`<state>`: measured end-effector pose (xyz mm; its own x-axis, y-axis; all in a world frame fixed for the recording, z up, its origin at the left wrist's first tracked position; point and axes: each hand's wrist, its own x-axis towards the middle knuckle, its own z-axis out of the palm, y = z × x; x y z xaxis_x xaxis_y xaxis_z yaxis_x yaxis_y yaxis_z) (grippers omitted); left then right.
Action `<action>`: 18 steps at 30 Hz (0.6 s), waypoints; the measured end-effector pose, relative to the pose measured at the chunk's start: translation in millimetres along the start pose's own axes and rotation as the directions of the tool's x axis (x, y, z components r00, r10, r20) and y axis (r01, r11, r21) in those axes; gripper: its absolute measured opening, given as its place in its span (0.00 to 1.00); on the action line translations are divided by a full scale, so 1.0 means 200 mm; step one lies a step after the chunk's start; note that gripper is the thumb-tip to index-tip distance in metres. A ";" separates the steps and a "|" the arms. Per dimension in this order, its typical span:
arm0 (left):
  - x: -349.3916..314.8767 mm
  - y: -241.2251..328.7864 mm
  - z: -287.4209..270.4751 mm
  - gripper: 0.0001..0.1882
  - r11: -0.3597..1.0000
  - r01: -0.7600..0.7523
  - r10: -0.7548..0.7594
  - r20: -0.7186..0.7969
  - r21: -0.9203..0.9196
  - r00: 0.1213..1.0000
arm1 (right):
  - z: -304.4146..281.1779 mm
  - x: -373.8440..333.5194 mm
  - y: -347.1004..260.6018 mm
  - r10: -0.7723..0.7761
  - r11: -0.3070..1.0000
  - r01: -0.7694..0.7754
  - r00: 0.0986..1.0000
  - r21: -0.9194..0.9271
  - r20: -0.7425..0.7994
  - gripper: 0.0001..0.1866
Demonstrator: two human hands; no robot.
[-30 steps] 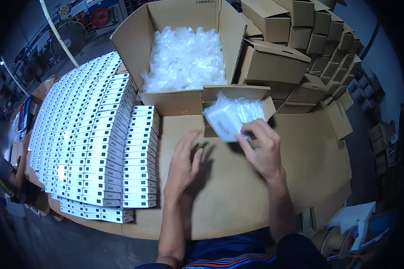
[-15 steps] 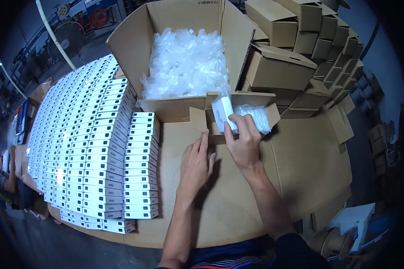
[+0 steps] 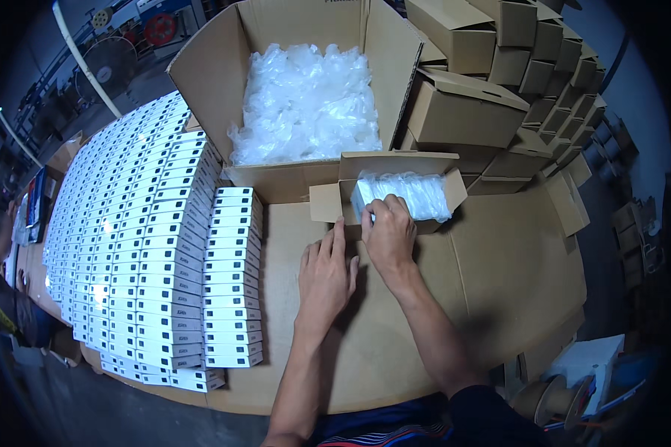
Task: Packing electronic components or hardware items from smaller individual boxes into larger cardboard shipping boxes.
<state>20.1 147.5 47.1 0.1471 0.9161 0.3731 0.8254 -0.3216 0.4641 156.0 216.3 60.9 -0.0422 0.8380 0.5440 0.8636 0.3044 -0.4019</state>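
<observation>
A small brown carton (image 3: 350, 227) stands open in front of me with its flaps spread. Inside it is a row of white boxes in clear plastic wrap (image 3: 417, 195). My right hand (image 3: 391, 235) reaches over the carton's front wall, its fingers curled onto the leftmost wrapped white box (image 3: 359, 200). That box now sits in the carton beside the others; my fingers hide part of it. My left hand (image 3: 325, 272) is open, fingers stretched forward, fingertips at the carton's front left corner. It holds nothing.
Behind the carton a large cardboard box (image 3: 283, 179) is heaped with clear plastic bags (image 3: 306, 104). Stacked white boxes (image 3: 142, 246) cover the table's left side. Brown cartons (image 3: 462, 115) are piled at the back right. Another person's arm (image 3: 4, 231) shows at the far left.
My right hand has lowered the wrapped white box from a tilted position above the carton into its left end. My left hand has stayed at the carton's front corner.
</observation>
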 end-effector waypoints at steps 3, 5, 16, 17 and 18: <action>0.01 0.02 0.00 0.42 0.999 0.043 -0.042 0.035 -0.004 0.998 | 0.00 0.00 0.01 0.036 0.999 -0.035 0.999 -0.034 0.029 0.05; 0.00 0.02 0.01 0.41 1.000 0.022 -0.022 -0.013 -0.013 1.000 | -0.03 -0.05 -0.02 0.014 0.994 -0.011 1.000 -0.108 0.023 0.09; -0.29 0.10 -0.25 0.42 0.990 0.027 -0.033 -0.042 -0.141 0.999 | -0.14 -0.36 -0.13 -0.071 0.996 0.079 0.970 -0.027 0.231 0.46; -0.37 0.12 -0.31 0.41 0.986 0.025 -0.037 -0.065 -0.168 0.997 | -0.15 -0.40 -0.17 -0.130 0.991 0.126 0.958 0.034 0.257 0.46; -0.44 0.13 -0.38 0.38 0.982 0.001 -0.022 -0.105 -0.191 0.994 | -0.18 -0.42 -0.23 -0.211 0.977 0.192 0.930 0.093 0.299 0.46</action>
<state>-12.3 39.4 87.7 0.0709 0.8925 0.4455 0.7066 -0.3602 0.6091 137.3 116.0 61.0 -0.3720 0.8511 0.3705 0.7891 0.5002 -0.3567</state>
